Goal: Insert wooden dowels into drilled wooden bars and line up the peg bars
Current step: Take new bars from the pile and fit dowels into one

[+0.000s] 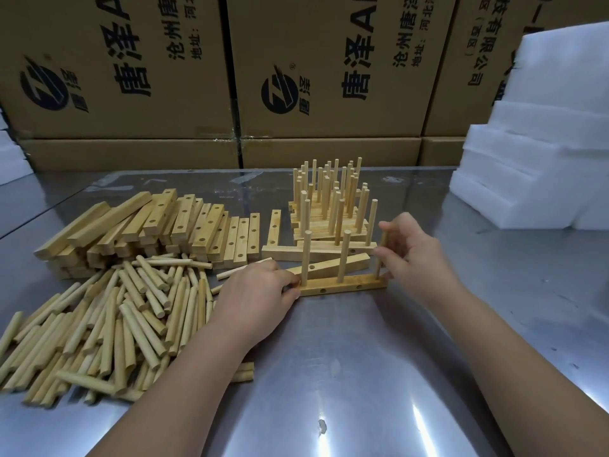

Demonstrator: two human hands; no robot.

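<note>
On the metal table [362, 374], a heap of loose dowels [108, 328] lies near left, with the stack of drilled bars [158, 225] just behind it. At centre stands a peg bar [342, 285], the left hand [257, 291] at its left end and the right hand [412, 255] on the dowel [380, 258] at its right end. Two loose bars [333, 263] lie just behind it, and the finished peg bars [329, 206] are stacked beyond them. Cardboard boxes [131, 77] line the far side; foam slabs [540, 143] are piled far right.
</note>
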